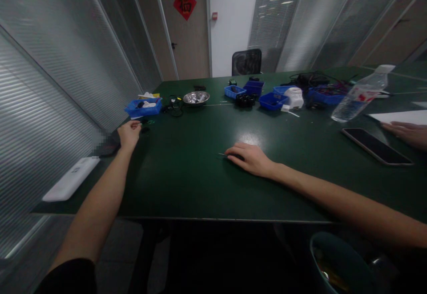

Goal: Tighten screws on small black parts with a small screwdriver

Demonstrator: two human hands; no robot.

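My right hand (pixel 251 159) rests low over the middle of the green table (pixel 187 187). Its thumb and fingers pinch a thin, light-coloured rod (pixel 221 154) whose tip points left; the rest of it is hidden. Further off, at the table's left side, my left hand (pixel 128 134) is closed in a pinch on something too small to make out. Just beyond those fingertips lie a small green item (pixel 151 122) and a dark one (pixel 145 130), both blurred. A blue tray (pixel 147 110) with white and dark bits stands behind that hand.
A metal bowl (pixel 196 98) with small pieces, several blue bins (pixel 272 102) and black cables (pixel 174 108) stand further back. At right are a plastic bottle (pixel 358 98), a phone (pixel 375 146) and another person's hand (pixel 408 131) on white paper. A white box (pixel 71 179) lies left; a bin (pixel 350 258) is below.
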